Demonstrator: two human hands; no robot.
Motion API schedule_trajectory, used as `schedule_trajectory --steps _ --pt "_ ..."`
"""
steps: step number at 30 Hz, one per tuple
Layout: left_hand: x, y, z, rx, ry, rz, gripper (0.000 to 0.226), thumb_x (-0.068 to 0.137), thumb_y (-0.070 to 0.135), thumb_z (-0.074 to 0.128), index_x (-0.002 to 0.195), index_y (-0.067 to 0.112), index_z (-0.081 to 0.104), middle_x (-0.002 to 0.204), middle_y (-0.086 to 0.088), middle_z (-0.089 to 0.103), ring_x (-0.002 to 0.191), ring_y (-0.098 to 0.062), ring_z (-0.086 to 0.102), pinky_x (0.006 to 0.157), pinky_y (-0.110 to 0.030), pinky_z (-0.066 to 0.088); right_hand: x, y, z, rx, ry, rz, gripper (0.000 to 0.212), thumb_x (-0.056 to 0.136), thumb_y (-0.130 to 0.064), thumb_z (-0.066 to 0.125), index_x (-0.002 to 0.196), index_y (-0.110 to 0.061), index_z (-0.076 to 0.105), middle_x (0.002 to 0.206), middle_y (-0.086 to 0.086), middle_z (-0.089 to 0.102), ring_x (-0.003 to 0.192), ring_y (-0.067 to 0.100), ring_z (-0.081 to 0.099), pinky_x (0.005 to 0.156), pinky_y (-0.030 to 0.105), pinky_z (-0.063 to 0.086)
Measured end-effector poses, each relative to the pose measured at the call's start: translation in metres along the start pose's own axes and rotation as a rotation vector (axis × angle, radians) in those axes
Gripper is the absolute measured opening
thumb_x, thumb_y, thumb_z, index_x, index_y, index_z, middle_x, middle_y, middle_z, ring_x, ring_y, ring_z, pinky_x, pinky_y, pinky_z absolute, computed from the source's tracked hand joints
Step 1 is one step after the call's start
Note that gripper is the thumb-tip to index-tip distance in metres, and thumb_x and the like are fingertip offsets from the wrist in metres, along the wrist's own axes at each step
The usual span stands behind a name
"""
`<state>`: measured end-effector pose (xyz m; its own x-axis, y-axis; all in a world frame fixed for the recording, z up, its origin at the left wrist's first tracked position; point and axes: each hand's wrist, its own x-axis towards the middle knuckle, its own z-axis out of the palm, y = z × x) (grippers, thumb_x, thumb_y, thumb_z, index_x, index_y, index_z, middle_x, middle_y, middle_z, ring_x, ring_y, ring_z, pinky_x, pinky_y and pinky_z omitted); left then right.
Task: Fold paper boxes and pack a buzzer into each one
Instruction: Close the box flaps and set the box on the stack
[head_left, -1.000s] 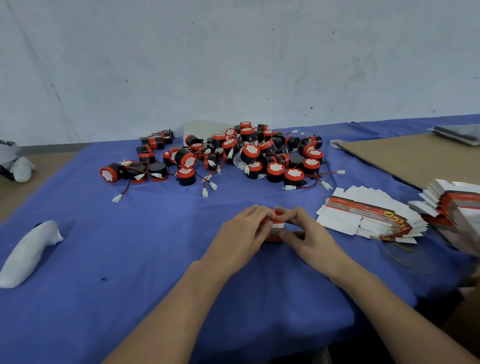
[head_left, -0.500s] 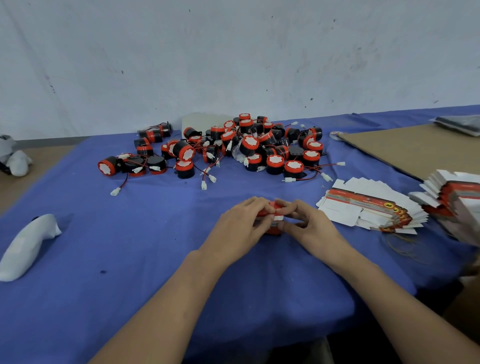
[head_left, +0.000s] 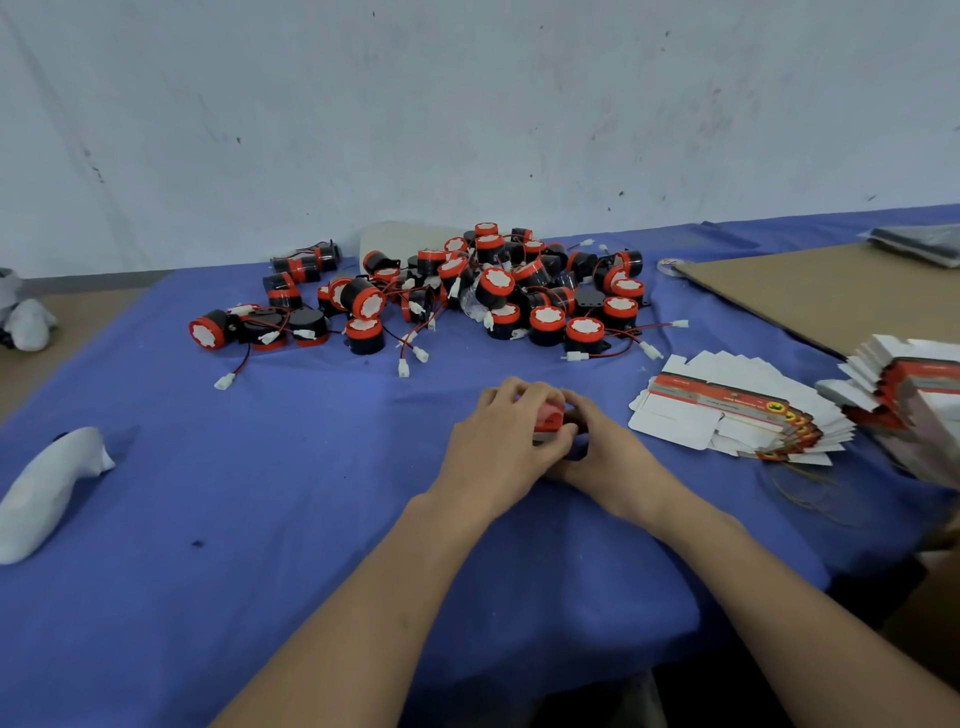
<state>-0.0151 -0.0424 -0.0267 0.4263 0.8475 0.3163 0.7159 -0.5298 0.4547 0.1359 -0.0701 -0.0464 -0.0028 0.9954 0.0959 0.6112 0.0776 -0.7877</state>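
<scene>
A small red and white paper box (head_left: 549, 422) sits between my two hands at the middle of the blue cloth (head_left: 260, 519). My left hand (head_left: 498, 447) curls over the box from the left and grips it. My right hand (head_left: 608, 457) grips it from the right, fingers curled around its side. Most of the box is hidden by my fingers. A pile of black and red buzzers (head_left: 483, 291) with red wires and white plugs lies behind my hands. A fanned stack of flat box blanks (head_left: 727, 415) lies to the right.
A second stack of blanks (head_left: 914, 395) stands at the right edge. A brown cardboard sheet (head_left: 831, 291) covers the back right. A white object (head_left: 47, 488) lies at the left on the cloth. A white wall closes off the back.
The camera view has shifted a little. My left hand has closed further over the top of the box, and the box has turned so its red face shows.
</scene>
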Motion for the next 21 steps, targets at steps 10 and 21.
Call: schedule_trajectory --steps 10,21 --pt "-0.004 -0.003 0.004 -0.140 0.031 0.038 0.018 0.094 0.044 0.060 0.109 0.034 0.058 0.120 0.015 0.051 0.119 -0.010 0.041 0.090 -0.038 0.047 -0.003 -0.002 0.001 -0.029 -0.017 -0.055 0.070 0.085 -0.025 0.077 0.145 -0.028 0.039 0.131 -0.014 0.058 0.102 -0.002 0.056 0.086 0.008 0.043" --pt "-0.010 -0.023 0.008 -0.255 0.078 0.182 0.019 0.099 0.025 0.059 0.114 0.028 0.071 0.126 0.021 0.060 0.128 -0.003 0.043 0.104 -0.029 0.042 -0.003 0.005 0.003 -0.020 0.007 -0.045 0.058 0.087 -0.026 0.077 0.137 -0.015 0.048 0.090 -0.065 0.042 0.089 -0.037 0.042 0.074 -0.009 0.031"
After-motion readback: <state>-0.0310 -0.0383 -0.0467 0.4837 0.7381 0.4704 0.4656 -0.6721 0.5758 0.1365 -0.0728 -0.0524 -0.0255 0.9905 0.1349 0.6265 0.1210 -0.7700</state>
